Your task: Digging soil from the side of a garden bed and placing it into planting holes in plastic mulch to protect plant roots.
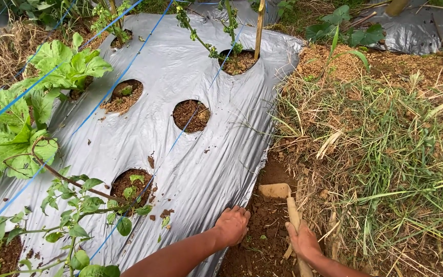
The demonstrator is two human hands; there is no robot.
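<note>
The left hand (232, 224) is pressing down with curled fingers on the lower edge of the silver plastic mulch sheet (180, 77), right where the sheet is meeting the bare soil (262, 231) of the furrow; it is gripping nothing apart from that plastic edge. The right hand (303, 241) is closing fully around the wooden handle of a small hoe (283, 197), whose pale blade is lying flat on the soil just ahead of both hands, close to the sheet's edge. The sheet is running up and away over a raised bed and is showing several round planting holes (191, 115) filled with brown earth, some holding small seedlings. Thin blue strings (124, 66) are stretching diagonally above the plastic. Broad-leaved green plants (21, 123) are leaning over the sheet on the left side, and a thinner, small-leaved stem (85, 202) is sprawling across the near hole. A bamboo stake (259, 28) is standing upright in the far hole. To the right of the furrow, cut and dry grass (385, 154) is covering the ground, well apart from the sheet.
</note>
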